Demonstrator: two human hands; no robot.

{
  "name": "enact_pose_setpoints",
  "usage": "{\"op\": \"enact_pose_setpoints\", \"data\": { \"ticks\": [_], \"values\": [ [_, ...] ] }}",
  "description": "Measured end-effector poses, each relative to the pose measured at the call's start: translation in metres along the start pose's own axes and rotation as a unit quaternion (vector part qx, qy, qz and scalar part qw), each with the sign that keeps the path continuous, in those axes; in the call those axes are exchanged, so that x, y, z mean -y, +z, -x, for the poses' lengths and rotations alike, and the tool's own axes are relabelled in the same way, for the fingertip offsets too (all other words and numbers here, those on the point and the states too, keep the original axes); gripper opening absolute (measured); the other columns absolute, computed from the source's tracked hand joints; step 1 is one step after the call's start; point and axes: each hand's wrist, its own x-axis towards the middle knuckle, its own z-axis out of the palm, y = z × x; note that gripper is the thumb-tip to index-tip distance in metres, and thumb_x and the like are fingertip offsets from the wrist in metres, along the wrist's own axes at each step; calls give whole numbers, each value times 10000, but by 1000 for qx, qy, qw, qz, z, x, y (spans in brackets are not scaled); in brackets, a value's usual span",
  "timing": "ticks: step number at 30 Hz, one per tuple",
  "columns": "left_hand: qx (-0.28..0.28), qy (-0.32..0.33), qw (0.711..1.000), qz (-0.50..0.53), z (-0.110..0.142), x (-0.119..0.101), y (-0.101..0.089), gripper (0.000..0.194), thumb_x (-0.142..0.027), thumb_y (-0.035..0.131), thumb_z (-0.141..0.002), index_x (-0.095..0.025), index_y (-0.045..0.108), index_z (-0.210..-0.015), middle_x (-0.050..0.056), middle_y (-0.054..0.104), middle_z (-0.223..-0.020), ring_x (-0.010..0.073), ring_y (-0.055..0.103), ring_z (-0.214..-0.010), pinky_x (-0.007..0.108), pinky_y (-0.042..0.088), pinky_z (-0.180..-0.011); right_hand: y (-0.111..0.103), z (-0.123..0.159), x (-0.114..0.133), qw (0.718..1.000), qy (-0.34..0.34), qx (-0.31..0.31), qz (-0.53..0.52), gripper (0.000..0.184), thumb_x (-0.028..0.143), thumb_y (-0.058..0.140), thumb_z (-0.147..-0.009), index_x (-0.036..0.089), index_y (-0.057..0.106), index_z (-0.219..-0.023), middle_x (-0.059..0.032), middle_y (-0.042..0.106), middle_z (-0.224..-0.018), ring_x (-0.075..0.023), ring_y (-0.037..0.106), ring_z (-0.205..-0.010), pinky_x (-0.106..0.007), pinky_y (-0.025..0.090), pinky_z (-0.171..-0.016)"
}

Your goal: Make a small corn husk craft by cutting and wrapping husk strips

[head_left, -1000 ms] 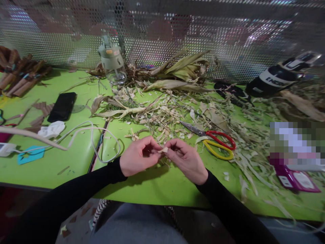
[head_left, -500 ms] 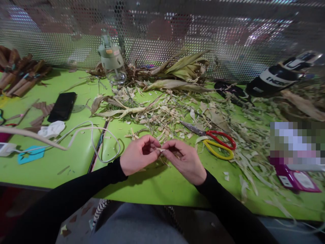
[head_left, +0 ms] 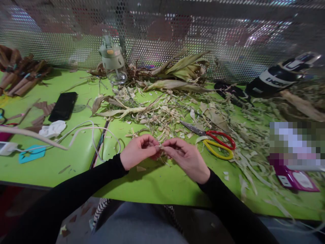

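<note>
Together, left hand (head_left: 138, 151) and right hand (head_left: 190, 160) tight on a pale scrap (head_left: 160, 146).

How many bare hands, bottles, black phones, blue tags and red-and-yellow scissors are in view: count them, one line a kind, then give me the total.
Bare hands: 2 (left hand, right hand)
Bottles: 2 (clear bottle, black bottle)
Black phone: 1
Blue tag: 1
Red-and-yellow scissors: 1
Total: 7

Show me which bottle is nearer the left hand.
The pale grey-green-topped bottle with a clear base, beyond the left hand; the black bottle with a white band is at far right.
</note>
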Motion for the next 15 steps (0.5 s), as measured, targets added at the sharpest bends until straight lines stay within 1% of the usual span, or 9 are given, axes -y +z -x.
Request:
{"op": "enact_pose_setpoints", "data": {
  "ticks": [1,3,4,6,7,8,9,12,15],
  "values": [
    [-4,-16,1000,27,0,-1,-1,153,-174,673,-695,-131,529,-720,-1,638,-647,81,607,-578,213,499,-582,-12,1,-1,999,-7,0,53,178,355,550,-857,210,602,-947,-27,650,-806,-138,597,-647,-256,490,-536],
    [-16,-37,996,82,-1,-3,-5,166,-149,667,-691,-132,502,-688,22,668,-700,97,641,-626,212,513,-591,-44,6,-9,977,-36,-59,203,170,351,523,-872,216,601,-941,-52,648,-853,-166,597,-682,-294,486,-561],
    [-17,-40,994,105,-2,-4,-7,168,-138,661,-693,-133,493,-682,31,679,-729,101,652,-648,209,517,-598,-63,10,-15,950,-41,-87,297,164,344,522,-871,209,600,-920,-73,645,-863,-186,597,-693,-324,482,-585],
    [-10,-40,991,130,-2,-5,-11,154,-132,648,-709,-130,495,-690,42,690,-762,99,661,-665,205,526,-614,-100,18,-31,872,-27,-107,476,160,351,547,-844,200,597,-830,-104,640,-803,-236,602,-694,-361,456,-581],
    [-4,-40,990,134,-2,-5,-12,143,-134,644,-718,-128,502,-700,45,692,-768,96,661,-665,207,530,-624,-117,22,-39,842,-9,-90,532,154,348,568,-822,201,590,-783,-107,632,-740,-244,603,-654,-358,442,-555],
    [2,-39,990,134,-2,-5,-13,136,-139,644,-724,-127,509,-709,45,693,-767,94,660,-663,209,533,-633,-130,25,-46,835,-1,-79,544,141,324,609,-784,205,577,-715,-99,614,-642,-237,587,-581,-347,418,-512],
    [7,-39,991,132,-2,-4,-13,132,-144,645,-729,-126,515,-717,44,691,-760,93,658,-660,214,537,-640,-140,27,-53,832,6,-72,550,106,291,623,-764,209,578,-713,-92,610,-603,-224,579,-543,-334,406,-489],
    [16,-30,994,107,-2,-4,-12,125,-146,643,-736,-122,520,-727,40,687,-741,91,652,-639,232,543,-645,-149,27,-60,821,58,-17,567,121,240,652,-706,179,597,-794,-93,637,-599,-215,595,-512,-311,410,-471],
    [5,-1,998,61,-3,-5,-9,105,-111,617,-745,-119,515,-719,38,681,-711,89,646,-613,230,538,-616,-142,22,-50,793,103,31,599,191,356,613,-739,174,619,-797,-118,661,-606,-233,604,-497,-317,406,-461]
  ]
}}
